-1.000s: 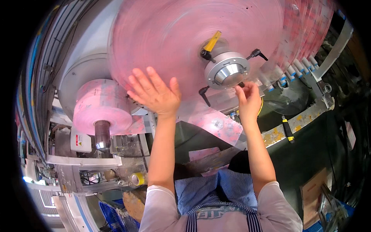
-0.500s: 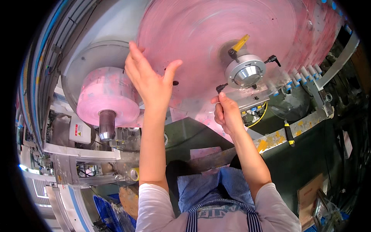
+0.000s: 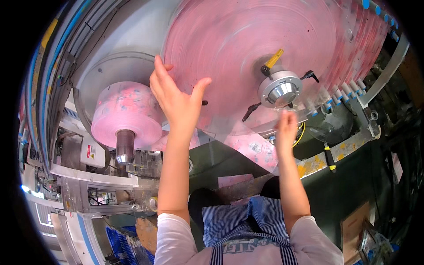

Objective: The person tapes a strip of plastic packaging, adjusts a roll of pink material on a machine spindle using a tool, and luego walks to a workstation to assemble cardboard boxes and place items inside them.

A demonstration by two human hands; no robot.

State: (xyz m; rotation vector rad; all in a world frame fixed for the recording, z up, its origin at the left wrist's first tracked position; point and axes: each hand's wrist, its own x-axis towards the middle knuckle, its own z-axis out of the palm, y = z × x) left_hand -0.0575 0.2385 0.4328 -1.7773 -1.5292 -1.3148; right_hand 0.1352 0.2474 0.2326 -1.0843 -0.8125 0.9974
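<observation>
A large pink roll of film stands upright behind a clear disc. At its left rim my left hand has its fingers spread and grips nothing; whether the fingertips touch the disc I cannot tell. A round metal hub sticks out of the roll's centre, carrying black clamp levers, one lower left and one right, and a yellow lever above. Just below the hub is my right hand, its fingers pointing up and smeared by motion, apart from the lower-left lever.
A smaller pink printed roll sits on a dark spindle at left. Printed film runs below the big roll. White rollers with blue ends line the right. A yellow-black knife hangs at a paint-chipped bar.
My right hand has left the lower-left lever and moved right, beneath the hub. That lever now slants down to the left. The left hand stays spread; the whole view has shifted slightly.
</observation>
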